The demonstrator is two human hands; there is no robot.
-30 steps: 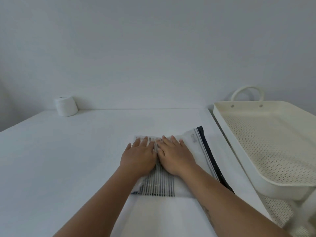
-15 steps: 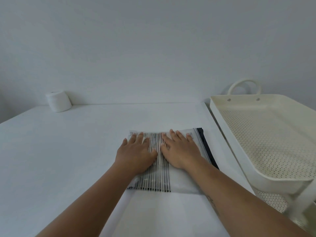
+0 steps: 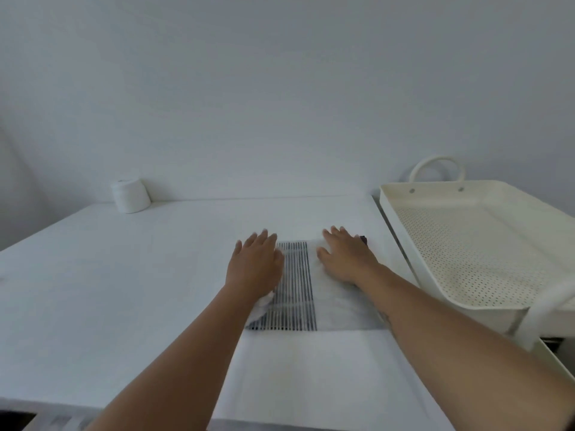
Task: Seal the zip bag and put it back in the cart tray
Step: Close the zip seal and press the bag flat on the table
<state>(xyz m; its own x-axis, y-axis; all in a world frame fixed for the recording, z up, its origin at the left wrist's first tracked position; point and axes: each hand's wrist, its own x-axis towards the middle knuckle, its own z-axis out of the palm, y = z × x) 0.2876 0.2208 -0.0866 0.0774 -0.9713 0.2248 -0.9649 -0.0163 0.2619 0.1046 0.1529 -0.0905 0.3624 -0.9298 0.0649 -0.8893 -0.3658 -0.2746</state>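
Both hands have spread apart since the earlier frame, exposing more of the striped cloth between them. Left hand [image 3: 253,265] lies flat, fingers extended, on the left end of the zip bag [image 3: 334,301]; right hand [image 3: 348,258] lies flat, fingers likewise extended and gripping nothing, at the bag's right end beside the dark zip strip [image 3: 362,239]. Bag rests at frame centre on the white table [image 3: 124,275], holding the striped cloth [image 3: 294,284]. Cart tray [image 3: 401,213] stands at the right of frame, nothing visible in it. White roll [image 3: 130,195] sits upper left, well apart. Judgement: smoothing precedes sealing. Risk: trapped air or a skewed strip would leave the closure partly open; seal state cannot be confirmed.
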